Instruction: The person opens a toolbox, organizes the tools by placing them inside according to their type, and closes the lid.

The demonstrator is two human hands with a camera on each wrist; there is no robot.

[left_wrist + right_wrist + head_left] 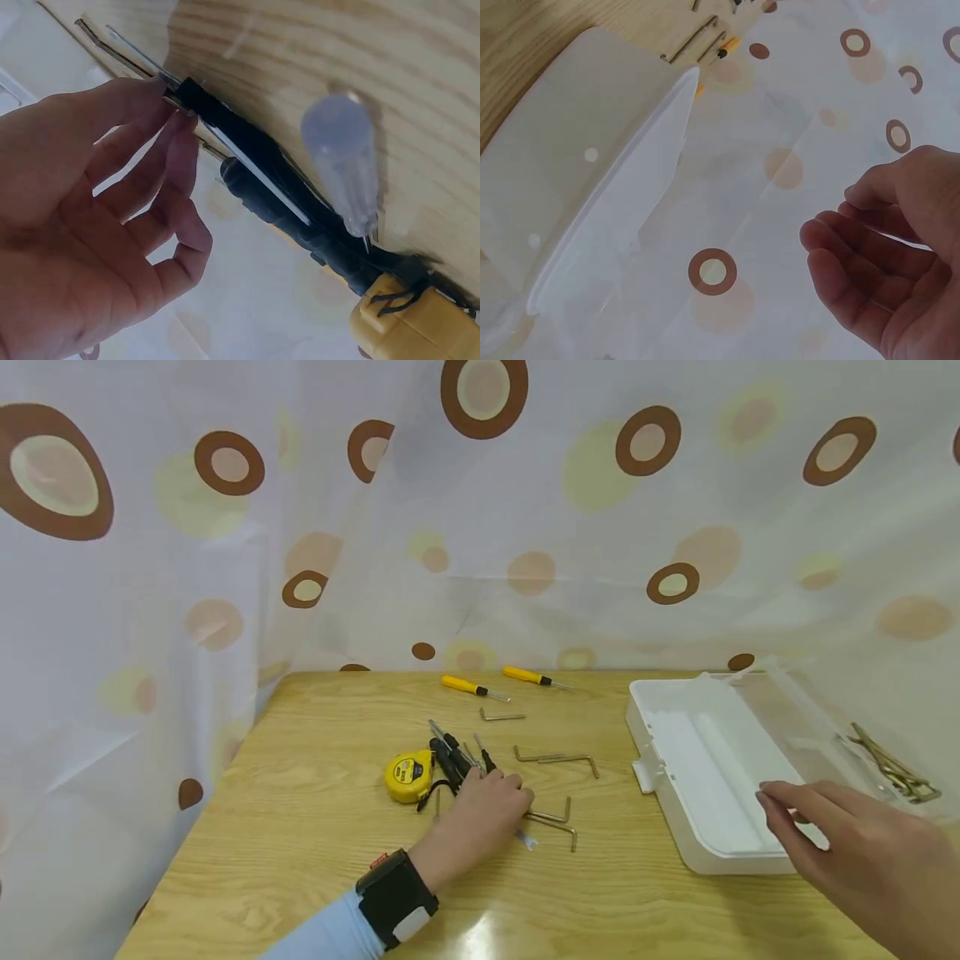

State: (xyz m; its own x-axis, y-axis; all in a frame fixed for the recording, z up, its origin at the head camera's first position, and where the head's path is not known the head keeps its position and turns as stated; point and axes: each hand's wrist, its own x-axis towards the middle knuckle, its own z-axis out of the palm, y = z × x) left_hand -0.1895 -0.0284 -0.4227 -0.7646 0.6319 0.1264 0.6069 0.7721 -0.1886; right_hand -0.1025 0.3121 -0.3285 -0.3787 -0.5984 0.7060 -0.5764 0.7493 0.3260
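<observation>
My left hand (486,810) reaches into a group of tools on the wooden table. In the left wrist view its thumb and fingertips pinch a brass-coloured hex key (112,51) beside a black-handled screwdriver (240,135). A clear-handled screwdriver (341,161) and a yellow tape measure (408,777) lie near it. My right hand (862,843), fingers loosely bent and holding nothing, hovers over the near right side of an opened white toolbox (675,818). Left fingers partly hide the tools beneath them in the head view.
Two yellow screwdrivers (459,683) lie at the table's back edge. Several loose hex keys (555,757) lie between the tool group and the toolbox. More brass-coloured pieces (892,768) show at the toolbox's transparent lid (787,718). A patterned curtain (495,610) hangs behind.
</observation>
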